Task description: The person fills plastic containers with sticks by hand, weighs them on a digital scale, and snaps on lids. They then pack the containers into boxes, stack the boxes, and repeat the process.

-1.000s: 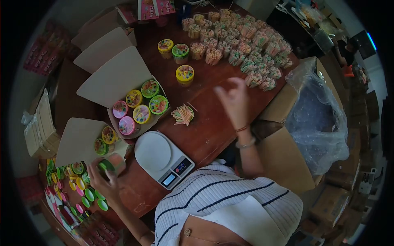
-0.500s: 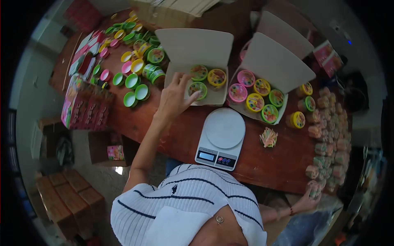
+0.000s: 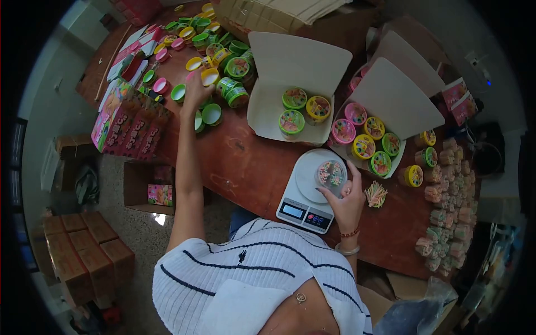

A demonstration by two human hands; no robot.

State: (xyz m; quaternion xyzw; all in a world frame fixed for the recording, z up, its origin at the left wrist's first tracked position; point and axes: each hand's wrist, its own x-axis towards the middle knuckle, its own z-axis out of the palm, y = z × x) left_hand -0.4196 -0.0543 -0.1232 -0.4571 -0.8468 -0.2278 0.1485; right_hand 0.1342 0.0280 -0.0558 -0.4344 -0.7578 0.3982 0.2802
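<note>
A clear tub of pastel sticks point(image 3: 330, 175) is over the plate of the white kitchen scale point(image 3: 306, 190). My right hand point(image 3: 346, 196) has its thumb and fingers closed round the tub's side. At the upper left, my left hand point(image 3: 196, 92) is closed at a pink lid point(image 3: 194, 73), its fingers mostly covering it. Yellow lids point(image 3: 210, 76) and green lids point(image 3: 212, 114) lie around this hand. Beside them, green-lidded tubs point(image 3: 231, 92) lie on their sides.
An open white box point(image 3: 262, 125) contains three lidded tubs; a second white box point(image 3: 397, 166) contains several. Loose sticks point(image 3: 376, 195) lie right of the scale. Many unlidded tubs point(image 3: 446, 206) crowd the table's right edge. Pink printed cartons point(image 3: 131, 123) stand at the left.
My right hand has brought a tub from the right-hand group to the scale. My left hand has left the open white box and moved left to the lids. The view has shifted.
</note>
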